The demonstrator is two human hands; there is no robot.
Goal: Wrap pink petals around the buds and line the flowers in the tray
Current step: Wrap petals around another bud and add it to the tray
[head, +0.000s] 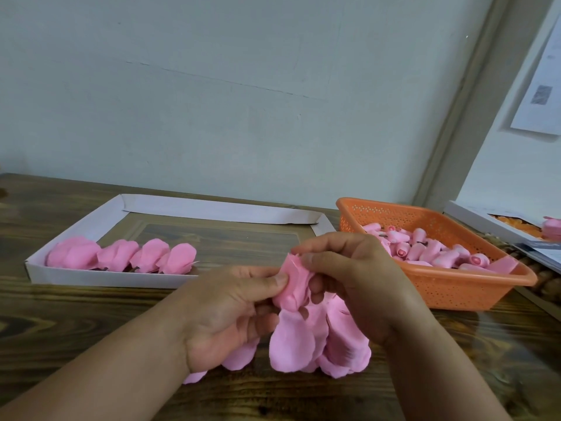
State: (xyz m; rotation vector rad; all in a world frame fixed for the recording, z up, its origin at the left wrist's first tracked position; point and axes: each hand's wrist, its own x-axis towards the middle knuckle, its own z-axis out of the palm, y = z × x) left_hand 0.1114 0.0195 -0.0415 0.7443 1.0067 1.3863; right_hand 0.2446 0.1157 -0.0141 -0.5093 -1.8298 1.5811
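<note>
My left hand (230, 311) and my right hand (355, 278) meet over the table's middle, both pinching a pink flower (293, 287) whose bud is hidden inside the wrapped petal. More loose pink petals (318, 344) hang below from the same piece. A white cardboard tray (100, 279) lies at the left, and several finished pink flowers (121, 258) lie in a row along its near left side. An orange plastic basket (455, 294) at the right holds many pink buds (425, 252).
The dark wooden table (76, 326) reaches a pale wall at the back. At the far right lie a white box (485, 221) with orange pieces inside, a pink item (551, 227) and some papers (543, 253). A paper sheet (543, 83) hangs on the right wall.
</note>
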